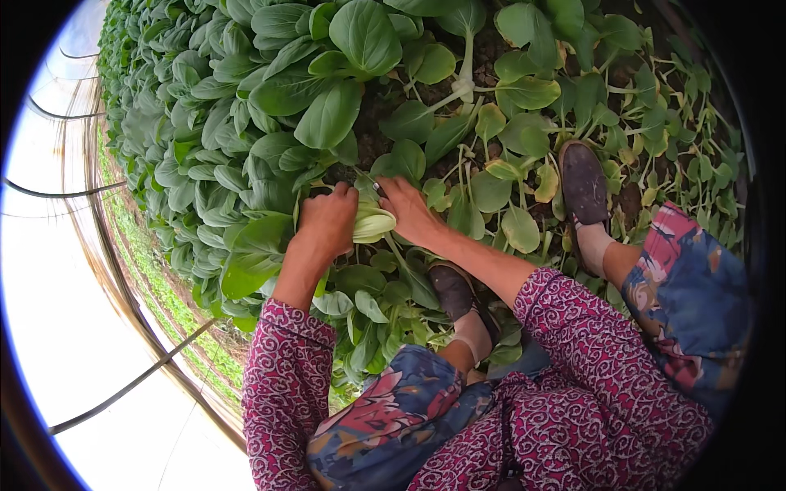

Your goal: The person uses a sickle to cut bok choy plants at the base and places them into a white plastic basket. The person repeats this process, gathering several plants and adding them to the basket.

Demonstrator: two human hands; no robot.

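Note:
My left hand [328, 218] is closed around a head of bok choy. The pale green stalk base [373, 224] of this head sticks out to the right of the fist, and its broad leaves [256, 261] spread to the lower left. Just right of the base is my right hand [406, 212], its fingers pointing up and left, low among the leaves. A small shiny piece [376, 186] shows at those fingers; whether it is a ring or a blade is unclear. The right fingertips are partly hidden, so their grip cannot be made out.
Dense standing bok choy [202, 123] fills the left and top. Loose, partly yellowed leaves [522, 227] litter the soil on the right. My two dark shoes [583, 181] stand among them. At far left, greenhouse hoops [132, 383] curve along pale sheeting.

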